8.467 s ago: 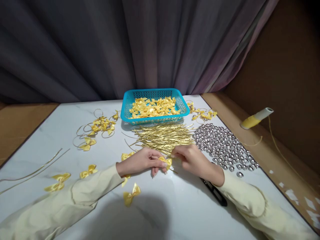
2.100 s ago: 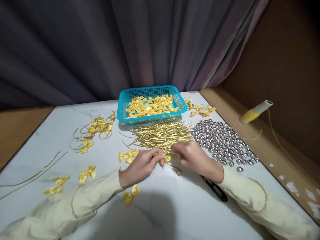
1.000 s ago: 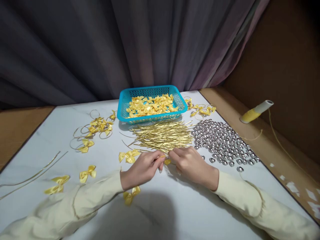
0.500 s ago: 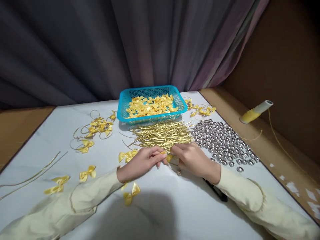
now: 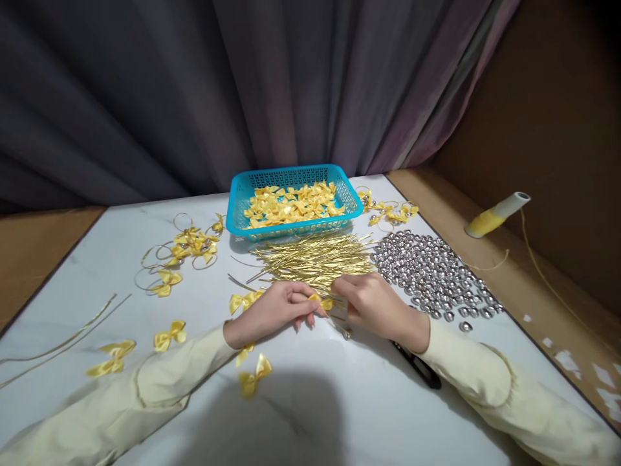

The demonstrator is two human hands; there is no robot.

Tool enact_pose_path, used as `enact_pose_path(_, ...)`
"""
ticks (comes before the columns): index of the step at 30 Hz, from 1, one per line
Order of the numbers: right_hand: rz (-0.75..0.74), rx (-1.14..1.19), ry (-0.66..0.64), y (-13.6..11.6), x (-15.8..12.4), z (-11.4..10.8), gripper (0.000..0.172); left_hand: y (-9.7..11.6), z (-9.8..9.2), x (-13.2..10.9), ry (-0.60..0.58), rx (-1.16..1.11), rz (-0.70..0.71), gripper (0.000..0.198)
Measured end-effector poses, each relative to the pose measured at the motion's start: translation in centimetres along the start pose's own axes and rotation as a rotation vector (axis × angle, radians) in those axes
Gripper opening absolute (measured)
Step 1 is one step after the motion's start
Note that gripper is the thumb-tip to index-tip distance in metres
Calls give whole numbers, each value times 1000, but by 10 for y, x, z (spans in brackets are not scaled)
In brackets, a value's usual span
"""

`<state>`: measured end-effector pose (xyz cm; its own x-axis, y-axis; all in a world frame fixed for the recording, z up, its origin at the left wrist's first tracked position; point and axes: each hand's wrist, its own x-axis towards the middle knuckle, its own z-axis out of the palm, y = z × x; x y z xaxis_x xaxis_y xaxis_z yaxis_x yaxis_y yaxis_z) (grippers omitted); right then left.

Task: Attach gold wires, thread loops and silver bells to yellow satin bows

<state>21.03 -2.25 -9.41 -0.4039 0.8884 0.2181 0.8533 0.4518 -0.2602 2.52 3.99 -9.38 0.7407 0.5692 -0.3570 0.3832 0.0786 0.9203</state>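
Between the thumb and fingers of my left hand [image 5: 286,308] is a small yellow satin bow [image 5: 321,302]. Close by on its right, my right hand [image 5: 376,303] is closed in a pinch on a thin gold wire; its fingertips are partly hidden. Just below both hands, a silver jingle bell [image 5: 347,334] shows at the end of a thin strand. A heap of gold wire ties [image 5: 315,259] lies right beyond my fingers. Another yellow bow [image 5: 242,301] lies behind my left wrist, and one more bow [image 5: 255,377] sits below my left forearm.
A blue basket [image 5: 295,230] full of yellow bows stands at the back. Silver bells [image 5: 427,272] are spread at right, near a spool of yellow cord [image 5: 490,220]. Ringed bows with bells [image 5: 191,246] lie left. Black-handled scissors [image 5: 420,369] lie under my right wrist.
The bow at my left fingertips now shows more fully, as my right fingers have drawn slightly away from it. The bell below has shifted little.
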Motion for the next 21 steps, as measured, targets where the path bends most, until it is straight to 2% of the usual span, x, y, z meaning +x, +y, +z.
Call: enact_pose_path(21,-1,-33,-35,0,0,0,8,0,4,0,18,74,56,23)
